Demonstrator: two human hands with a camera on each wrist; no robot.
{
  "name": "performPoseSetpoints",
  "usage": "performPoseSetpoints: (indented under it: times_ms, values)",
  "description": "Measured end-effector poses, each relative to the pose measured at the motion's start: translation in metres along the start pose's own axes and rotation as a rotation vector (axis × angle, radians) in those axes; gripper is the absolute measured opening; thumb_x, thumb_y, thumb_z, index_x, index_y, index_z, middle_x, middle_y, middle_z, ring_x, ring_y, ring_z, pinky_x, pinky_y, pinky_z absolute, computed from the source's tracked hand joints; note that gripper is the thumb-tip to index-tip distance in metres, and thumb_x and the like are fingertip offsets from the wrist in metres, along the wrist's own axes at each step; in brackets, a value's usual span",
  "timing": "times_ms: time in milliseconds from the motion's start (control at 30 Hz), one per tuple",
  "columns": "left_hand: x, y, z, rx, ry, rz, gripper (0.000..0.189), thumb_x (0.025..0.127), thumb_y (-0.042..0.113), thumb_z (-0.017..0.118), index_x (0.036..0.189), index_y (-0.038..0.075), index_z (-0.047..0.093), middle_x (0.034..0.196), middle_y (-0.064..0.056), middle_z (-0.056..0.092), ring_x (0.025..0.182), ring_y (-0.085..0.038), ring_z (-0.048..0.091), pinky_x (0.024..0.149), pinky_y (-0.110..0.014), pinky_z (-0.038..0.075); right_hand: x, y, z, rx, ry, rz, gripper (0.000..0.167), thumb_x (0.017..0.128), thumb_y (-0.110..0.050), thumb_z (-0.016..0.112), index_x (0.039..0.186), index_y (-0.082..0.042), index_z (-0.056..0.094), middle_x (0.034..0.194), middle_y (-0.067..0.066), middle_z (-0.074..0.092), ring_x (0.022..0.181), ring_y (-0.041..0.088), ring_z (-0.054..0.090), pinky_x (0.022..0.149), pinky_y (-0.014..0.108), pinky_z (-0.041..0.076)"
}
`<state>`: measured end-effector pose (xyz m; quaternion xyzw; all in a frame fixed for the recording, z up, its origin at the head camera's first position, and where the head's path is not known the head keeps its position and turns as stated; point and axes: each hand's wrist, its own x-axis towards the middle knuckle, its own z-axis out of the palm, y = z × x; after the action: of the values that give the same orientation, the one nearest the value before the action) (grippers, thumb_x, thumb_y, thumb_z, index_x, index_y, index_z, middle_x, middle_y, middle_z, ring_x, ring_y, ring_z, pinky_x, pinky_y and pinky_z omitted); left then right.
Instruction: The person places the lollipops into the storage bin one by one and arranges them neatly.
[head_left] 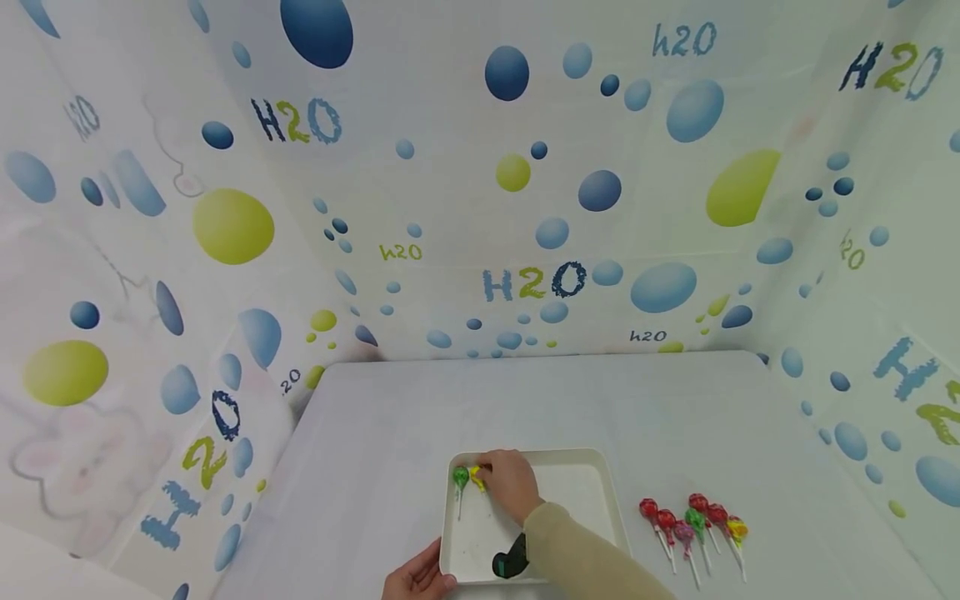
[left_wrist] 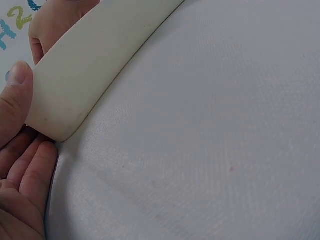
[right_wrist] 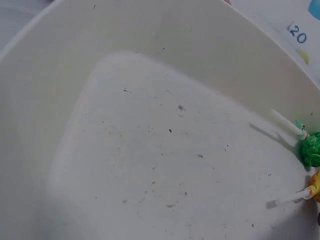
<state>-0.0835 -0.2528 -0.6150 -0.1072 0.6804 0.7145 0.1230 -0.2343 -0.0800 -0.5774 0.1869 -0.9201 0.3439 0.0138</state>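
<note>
My right hand reaches into a white tray, its fingertips pinching a yellow lollipop by the far left corner. Left of it lies a green lollipop, stick pointing towards me. In the right wrist view the green lollipop and the yellow lollipop show at the right edge; most of that hand is out of view. My left hand grips the tray's near left corner. The left wrist view has its thumb over the tray wall and its fingers under the corner.
Right of the tray, several lollipops lie on the white table, among them a red lollipop, a purple lollipop, a second green lollipop and a second yellow lollipop. A bubble-printed sheet hangs behind.
</note>
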Motion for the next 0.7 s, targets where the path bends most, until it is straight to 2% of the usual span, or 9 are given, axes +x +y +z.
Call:
performPoseSetpoints:
  times_ms: [233,500,700]
  values:
    - [0.0001,0.0005,0.0011,-0.007,0.002,-0.012,0.094,0.086,0.029,0.085,0.147,-0.021,0.033,0.146,-0.039,0.047,0.130,-0.043,0.059,0.097,-0.036,0.062,0.0013,-0.0028,0.0028,-0.045,0.031,0.028,0.011,0.090,-0.016,0.078,0.099,-0.009,0.081,0.095,0.003,0.079,0.089,0.021,0.072,0.082,0.040,0.064]
    - [0.0011,0.0014,0.0017,-0.011,-0.001,-0.012,0.093,0.087,0.028,0.084,0.147,-0.021,0.033,0.146,-0.038,0.048,0.130,-0.042,0.060,0.097,-0.036,0.062,0.0001,-0.0054,0.0006,-0.001,0.029,0.048,0.011,0.090,-0.013,0.078,0.099,-0.007,0.080,0.094,0.005,0.078,0.088,0.021,0.071,0.083,0.042,0.064]
    - [0.0009,0.0017,0.0002,-0.034,-0.007,-0.027,0.093,0.087,0.026,0.084,0.148,-0.021,0.032,0.148,-0.038,0.047,0.131,-0.040,0.059,0.098,-0.036,0.062,-0.0016,-0.0056,-0.0039,0.016,0.036,0.021,0.011,0.091,-0.014,0.078,0.098,-0.008,0.080,0.094,0.004,0.078,0.087,0.021,0.071,0.079,0.039,0.064]
